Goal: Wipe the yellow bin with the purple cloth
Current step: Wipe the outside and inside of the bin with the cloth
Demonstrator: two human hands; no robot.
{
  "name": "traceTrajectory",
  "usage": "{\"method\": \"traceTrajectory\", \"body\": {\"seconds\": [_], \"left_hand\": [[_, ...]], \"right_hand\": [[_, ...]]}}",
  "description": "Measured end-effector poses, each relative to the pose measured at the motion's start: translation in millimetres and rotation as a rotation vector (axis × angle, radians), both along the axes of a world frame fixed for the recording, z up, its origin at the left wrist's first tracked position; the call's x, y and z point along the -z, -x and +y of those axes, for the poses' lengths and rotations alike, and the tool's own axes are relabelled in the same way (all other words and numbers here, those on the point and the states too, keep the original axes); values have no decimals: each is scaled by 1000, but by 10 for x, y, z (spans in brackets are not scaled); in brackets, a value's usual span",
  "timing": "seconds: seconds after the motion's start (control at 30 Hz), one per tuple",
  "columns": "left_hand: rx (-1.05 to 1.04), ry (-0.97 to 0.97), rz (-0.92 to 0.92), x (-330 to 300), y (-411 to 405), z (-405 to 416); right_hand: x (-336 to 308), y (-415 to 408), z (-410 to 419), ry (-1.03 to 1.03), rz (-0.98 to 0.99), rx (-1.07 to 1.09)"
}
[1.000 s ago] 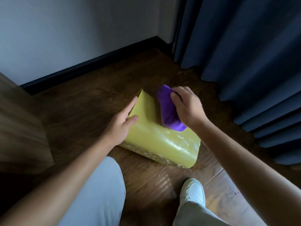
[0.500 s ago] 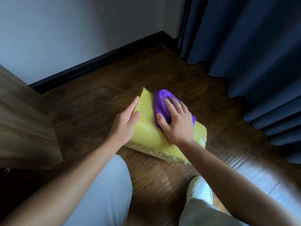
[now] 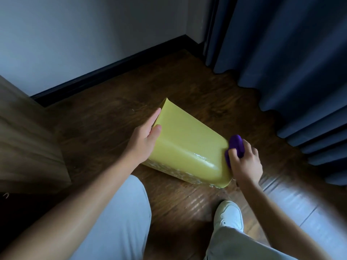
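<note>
We see a plain yellow bin (image 3: pixel 187 143) with a pale speckled band along its lower edge, a solid purple cloth (image 3: pixel 237 146), a dark brown wood-grain floor (image 3: pixel 112 119), navy blue curtains (image 3: pixel 291 53), a white wall (image 3: pixel 75 34) with black skirting (image 3: pixel 112 72), a white shoe (image 3: pixel 228 215), and light grey trousers (image 3: pixel 120 222).

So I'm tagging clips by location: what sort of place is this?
Probably a room corner in a home: dark wood-plank floor, long navy blue curtains, and a white wall with black skirting board.
</note>
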State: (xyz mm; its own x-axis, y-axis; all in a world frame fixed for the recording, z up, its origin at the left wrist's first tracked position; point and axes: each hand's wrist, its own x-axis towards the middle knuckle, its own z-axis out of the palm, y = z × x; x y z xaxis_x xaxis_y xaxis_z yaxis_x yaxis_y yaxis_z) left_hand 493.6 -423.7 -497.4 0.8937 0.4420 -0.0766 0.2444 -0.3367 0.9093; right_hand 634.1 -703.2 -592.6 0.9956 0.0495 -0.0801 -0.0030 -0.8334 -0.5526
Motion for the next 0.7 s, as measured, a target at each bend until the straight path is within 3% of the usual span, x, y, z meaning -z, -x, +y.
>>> {"method": "traceTrajectory", "body": {"seconds": [0.1,0.33,0.47,0.7], "left_hand": [[-10,12,-12,42,16,-11],[-88,40,-88,103,-53,-55],[-127,10,-126,146,-103,-91],[-197,-11,-84,237,-90,26]], "right_hand": [[-280,-261,94,46,-24,-28],[-1126,93,1127,-153,-391,-589],[-841,523,1401,-172,-380,-690],[-368,394,1108,-4,-443,-609]]}}
